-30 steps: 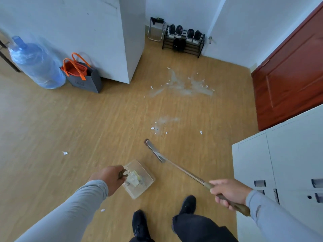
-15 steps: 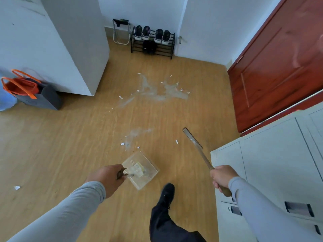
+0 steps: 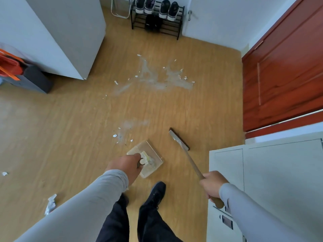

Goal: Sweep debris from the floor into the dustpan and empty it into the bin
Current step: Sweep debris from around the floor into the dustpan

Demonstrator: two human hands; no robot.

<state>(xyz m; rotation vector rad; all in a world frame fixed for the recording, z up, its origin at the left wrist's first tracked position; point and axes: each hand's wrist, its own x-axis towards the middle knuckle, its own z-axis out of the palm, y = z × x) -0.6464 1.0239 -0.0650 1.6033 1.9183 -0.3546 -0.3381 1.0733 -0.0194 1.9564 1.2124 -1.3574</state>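
Note:
My left hand (image 3: 128,167) grips the handle of a clear plastic dustpan (image 3: 148,157) held low over the wooden floor, with pale scraps lying inside it. My right hand (image 3: 212,185) holds the wooden handle of a broom; its dark brush head (image 3: 179,139) is just right of the dustpan. Small white scraps (image 3: 116,136) lie just beyond the dustpan's far left corner. A larger patch of white dust and bits (image 3: 164,77) spreads across the floor farther ahead. No bin is in view.
White cabinet (image 3: 262,180) at the right, red-brown door (image 3: 283,70) beyond it. A white block (image 3: 66,32) stands at the left with an orange-handled grey bag (image 3: 26,75) beside it. Shoe rack (image 3: 157,16) at the far wall. Crumpled paper (image 3: 50,204) lies near my left sleeve.
I have stepped forward, so the dust patch and shoe rack look nearer. The broom head swung from in front of the dustpan to its right side. Both hands keep their holds.

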